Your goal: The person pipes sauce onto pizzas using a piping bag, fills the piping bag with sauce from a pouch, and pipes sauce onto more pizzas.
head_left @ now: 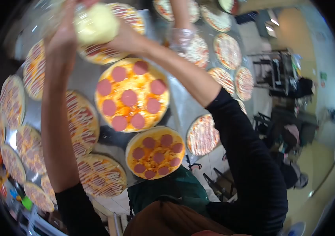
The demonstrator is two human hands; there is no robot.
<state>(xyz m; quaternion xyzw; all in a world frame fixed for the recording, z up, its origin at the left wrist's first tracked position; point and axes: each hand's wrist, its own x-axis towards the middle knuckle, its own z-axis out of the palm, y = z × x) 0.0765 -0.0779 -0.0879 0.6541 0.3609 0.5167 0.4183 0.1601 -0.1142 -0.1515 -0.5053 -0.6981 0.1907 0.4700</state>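
Filled clear plastic bag (97,26) held up between both hands, above the counter (186,103); drizzled pizza (132,17) partly hidden behind it.
Pale yellow contents look soft and thick; likely some weight, saggy, film probably slick if greasy; would cup the full part from below and pinch the loose film, no hard squeeze, thin plastic could split; right hand (123,38) on the bag's side, fingers bent round behind it, seemingly gripping, tips hidden; left hand (62,28) at the opposite side by loose film, blurred, can't tell how far its fingers are closed; sausage-slice pizza (129,98) lies nearer the wearer, apart from both hands.
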